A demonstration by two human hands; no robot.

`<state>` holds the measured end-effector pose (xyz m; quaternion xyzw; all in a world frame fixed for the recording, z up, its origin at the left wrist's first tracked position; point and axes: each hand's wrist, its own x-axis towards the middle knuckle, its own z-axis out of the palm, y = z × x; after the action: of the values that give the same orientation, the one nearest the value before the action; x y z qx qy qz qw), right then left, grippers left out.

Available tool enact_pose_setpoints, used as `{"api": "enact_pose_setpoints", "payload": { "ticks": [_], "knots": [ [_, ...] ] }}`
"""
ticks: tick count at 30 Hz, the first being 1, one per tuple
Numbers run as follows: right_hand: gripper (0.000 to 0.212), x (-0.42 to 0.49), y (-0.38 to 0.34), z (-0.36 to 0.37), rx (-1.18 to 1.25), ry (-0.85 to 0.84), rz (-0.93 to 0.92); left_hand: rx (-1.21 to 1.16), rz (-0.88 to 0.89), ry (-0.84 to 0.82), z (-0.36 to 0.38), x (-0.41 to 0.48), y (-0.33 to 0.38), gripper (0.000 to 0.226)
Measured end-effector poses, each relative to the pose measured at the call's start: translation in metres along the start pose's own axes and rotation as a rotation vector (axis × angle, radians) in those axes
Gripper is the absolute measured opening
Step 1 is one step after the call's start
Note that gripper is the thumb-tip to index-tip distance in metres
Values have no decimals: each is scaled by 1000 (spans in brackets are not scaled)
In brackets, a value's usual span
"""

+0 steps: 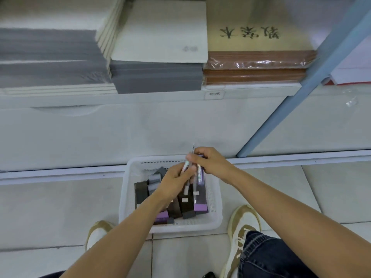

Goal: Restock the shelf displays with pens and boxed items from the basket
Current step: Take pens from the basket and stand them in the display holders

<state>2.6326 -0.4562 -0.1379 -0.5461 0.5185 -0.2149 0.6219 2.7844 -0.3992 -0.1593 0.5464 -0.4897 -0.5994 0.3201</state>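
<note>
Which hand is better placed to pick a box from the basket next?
Probably left: the left hand sits lower, directly over the boxes in the basket; the right hand is higher near the far rim, gripping pens.

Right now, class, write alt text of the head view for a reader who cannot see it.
The left hand and right hand grip a bunch of slim white pens above a white plastic basket of dark and purple boxes on the tiled floor. Stacked grey, white and brown notebooks lie on the shelf behind.
</note>
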Motion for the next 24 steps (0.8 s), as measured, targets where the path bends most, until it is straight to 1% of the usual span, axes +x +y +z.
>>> {"api": "enact_pose_setpoints", "payload": {
  "ticks": [3, 6, 8, 9, 11, 16, 18, 20, 22, 24],
  "knots": [
    [18, -9, -29, 12, 88, 56, -75, -45, 57, 85, -15, -16, 24, 31],
    [21, -22, -58, 20, 163, 126, -185, -193, 76, 309, -30, -32, 47, 28],
    [24, -30, -75, 22, 241, 178, -245, -250, 114, 392, -40, -44, 64, 23],
    [23, -34, -83, 22, 281, 189, -260, -256, 136, 391, -44, -50, 73, 20],
    [21, -44, -99, 21, 337, 168, -272, -267, 192, 374, -48, -62, 92, 23],
    [22, -72, -139, 16, 432, 31, -346, -326, 354, 399, -46, -81, 145, 16],
    [27, -84, -157, 12, 428, -32, -420, -329, 406, 405, -44, -86, 170, 20],
    [33, -96, -177, 8, 376, -52, -501, -338, 461, 400, -42, -92, 198, 23],
    [26, -107, -198, 3, 326, -42, -578, -341, 526, 387, -40, -98, 225, 23],
    [18, -119, -220, -2, 311, -43, -621, -342, 594, 329, -38, -105, 250, 22]
  ]
}}
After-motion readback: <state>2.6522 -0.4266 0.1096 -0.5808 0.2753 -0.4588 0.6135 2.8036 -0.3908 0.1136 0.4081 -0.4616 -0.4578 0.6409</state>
